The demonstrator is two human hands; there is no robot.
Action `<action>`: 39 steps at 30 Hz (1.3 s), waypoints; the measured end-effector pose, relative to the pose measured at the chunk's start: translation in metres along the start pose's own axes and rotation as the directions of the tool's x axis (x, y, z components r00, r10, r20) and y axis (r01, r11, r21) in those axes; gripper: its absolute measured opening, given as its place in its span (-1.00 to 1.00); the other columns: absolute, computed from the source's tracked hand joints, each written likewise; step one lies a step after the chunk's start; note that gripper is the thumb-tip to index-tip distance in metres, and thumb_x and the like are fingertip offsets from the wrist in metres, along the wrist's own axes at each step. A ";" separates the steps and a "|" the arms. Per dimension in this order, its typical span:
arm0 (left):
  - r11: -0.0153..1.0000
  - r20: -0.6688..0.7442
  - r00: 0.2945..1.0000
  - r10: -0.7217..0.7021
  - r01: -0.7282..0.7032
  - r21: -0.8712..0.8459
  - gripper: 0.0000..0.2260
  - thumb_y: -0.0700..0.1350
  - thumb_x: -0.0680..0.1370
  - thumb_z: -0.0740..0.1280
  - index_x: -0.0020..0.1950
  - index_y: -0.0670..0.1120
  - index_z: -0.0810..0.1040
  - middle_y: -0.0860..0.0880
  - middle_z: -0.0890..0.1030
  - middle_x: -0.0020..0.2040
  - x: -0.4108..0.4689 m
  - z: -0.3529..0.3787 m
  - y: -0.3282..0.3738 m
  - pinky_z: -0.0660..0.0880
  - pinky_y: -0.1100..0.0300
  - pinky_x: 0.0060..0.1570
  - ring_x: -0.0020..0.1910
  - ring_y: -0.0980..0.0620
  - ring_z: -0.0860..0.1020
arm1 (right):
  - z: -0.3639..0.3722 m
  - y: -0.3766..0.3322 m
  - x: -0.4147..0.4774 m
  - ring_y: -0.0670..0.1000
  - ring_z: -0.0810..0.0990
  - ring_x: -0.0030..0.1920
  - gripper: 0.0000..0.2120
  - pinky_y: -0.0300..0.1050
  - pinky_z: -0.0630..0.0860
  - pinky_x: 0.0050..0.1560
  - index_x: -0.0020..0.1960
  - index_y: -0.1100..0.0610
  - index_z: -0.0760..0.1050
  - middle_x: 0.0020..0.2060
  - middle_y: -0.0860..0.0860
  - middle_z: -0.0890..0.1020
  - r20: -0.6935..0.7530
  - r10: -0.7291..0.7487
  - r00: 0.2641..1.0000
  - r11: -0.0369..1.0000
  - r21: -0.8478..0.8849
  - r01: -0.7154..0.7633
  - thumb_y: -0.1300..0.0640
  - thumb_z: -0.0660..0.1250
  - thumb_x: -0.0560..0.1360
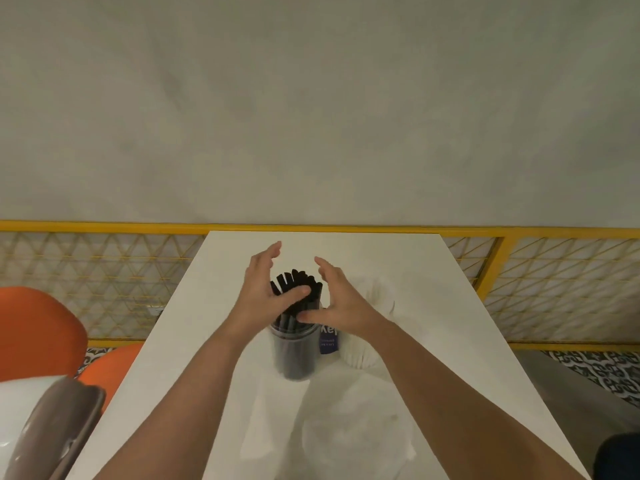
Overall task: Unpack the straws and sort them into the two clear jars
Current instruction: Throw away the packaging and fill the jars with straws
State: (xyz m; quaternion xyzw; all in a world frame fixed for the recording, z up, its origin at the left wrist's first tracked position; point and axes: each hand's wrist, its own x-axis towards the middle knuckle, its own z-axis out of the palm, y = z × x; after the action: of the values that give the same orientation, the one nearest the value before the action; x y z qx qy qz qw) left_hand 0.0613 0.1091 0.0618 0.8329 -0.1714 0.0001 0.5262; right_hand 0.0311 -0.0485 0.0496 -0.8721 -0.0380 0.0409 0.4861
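A person is standing at a long white surface [450, 341] and reaching out with both bare arms. A clear jar [294, 351] is standing upright in the middle of the surface, and it is full of black straws [298, 282]. The tops of the straws are sticking up above the jar's rim.

The left hand [266, 292] is sitting on the left side of the straw bunch. Its fingers are spread wide and its thumb is pressing on the straws. The right hand [341, 303] is sitting on the right side, also wide, with its thumb touching the straws just above the jar's rim. Both hands are cupping around the bunch, but neither grip is closing on it.

Just right of the black jar, a second clear jar [360, 351] is holding white straws [375, 292], and the right hand is hiding part of it. A small blue label [328, 341] is showing between the two jars. Clear plastic wrapping [346, 438] is lying flat on the surface, nearer to the person.

An orange chair [38, 327] is standing at the left, and a yellow fence [104, 278] is running behind the surface.
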 end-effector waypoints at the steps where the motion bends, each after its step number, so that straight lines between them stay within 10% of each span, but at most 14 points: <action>1: 0.994 0.070 0.994 -0.089 0.093 -0.050 -0.13 -0.12 0.38 0.51 0.52 0.06 0.04 0.08 0.21 0.42 -0.001 -0.007 -0.007 0.26 0.08 0.38 0.41 0.10 0.20 | 0.004 -0.001 0.001 0.03 0.19 0.46 0.00 -0.09 0.21 0.38 0.53 0.01 -0.08 0.45 0.03 0.17 0.013 0.036 0.999 0.999 -0.021 -0.035 0.09 0.52 0.33; 5: 0.960 0.318 0.914 -0.250 0.277 -0.041 0.04 -0.16 0.37 0.52 0.55 0.02 -0.21 0.04 0.11 0.54 -0.009 -0.010 -0.028 0.16 0.17 0.39 0.50 0.07 0.11 | 0.020 0.001 0.008 0.11 0.33 0.41 -0.05 -0.03 0.28 0.39 0.53 0.03 -0.10 0.42 0.08 0.32 0.009 0.081 0.997 0.996 -0.033 -0.081 0.14 0.48 0.38; 12: 0.962 0.214 0.958 -0.189 0.224 -0.153 -0.29 -0.22 0.48 0.40 0.51 0.02 0.10 0.04 0.38 0.27 0.003 -0.010 -0.029 0.38 0.12 0.28 0.35 -0.03 0.38 | 0.016 -0.011 0.010 0.08 0.42 0.33 -0.38 -0.12 0.38 0.28 0.47 0.01 0.12 0.34 0.08 0.42 -0.086 -0.028 0.996 1.000 0.002 0.028 0.24 0.31 0.51; 23: 0.985 0.096 0.986 -0.135 0.145 -0.097 -0.13 -0.15 0.39 0.50 0.53 0.03 0.03 -0.03 0.21 0.49 -0.017 -0.006 -0.034 0.24 0.09 0.37 0.45 -0.01 0.23 | 0.012 -0.028 -0.007 -0.07 0.43 0.08 -0.53 -0.45 0.33 0.02 0.33 0.06 0.34 0.07 -0.04 0.43 -0.236 -0.260 0.936 0.950 -0.237 0.204 0.27 0.34 0.46; 29: 0.984 -0.069 0.986 -0.150 0.143 -0.104 -0.12 -0.11 0.39 0.51 0.53 0.02 0.03 -0.03 0.19 0.47 -0.046 0.000 -0.044 0.25 0.00 0.42 0.43 0.02 0.22 | 0.010 -0.021 -0.037 -0.07 0.50 -0.25 -0.83 -0.39 0.45 -0.22 0.03 0.16 0.55 -0.28 -0.05 0.55 0.110 -0.154 0.982 0.979 -0.116 0.167 0.29 0.37 0.44; 33: 0.980 -0.209 0.958 -0.195 0.181 -0.087 -0.26 -0.07 0.43 0.47 0.50 0.01 0.13 -0.06 0.23 0.42 -0.067 0.007 -0.052 0.34 -0.01 0.35 0.36 -0.02 0.30 | 0.024 0.005 -0.053 -0.18 0.43 -0.23 -0.60 -0.33 0.39 -0.17 0.21 0.15 0.48 -0.03 0.02 0.52 0.417 0.061 0.907 0.923 -0.369 0.107 0.18 0.46 0.40; 39: 0.963 -0.299 0.916 -0.269 0.260 -0.070 -0.44 -0.12 0.44 0.44 0.37 -0.06 0.29 -0.09 0.29 0.35 -0.088 0.010 -0.061 0.36 -0.01 0.32 0.33 -0.09 0.35 | 0.050 0.061 -0.079 0.09 0.18 0.42 -0.06 0.11 0.13 0.45 0.48 -0.08 0.08 0.42 0.03 0.21 0.434 0.315 0.844 0.733 -0.676 0.074 -0.14 0.53 0.26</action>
State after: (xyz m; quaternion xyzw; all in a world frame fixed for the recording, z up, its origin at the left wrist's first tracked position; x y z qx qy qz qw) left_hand -0.0056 0.1489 -0.0122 0.8306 0.0262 0.0556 0.5535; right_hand -0.0511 -0.0468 -0.0252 -0.9427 -0.1212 0.2918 0.1070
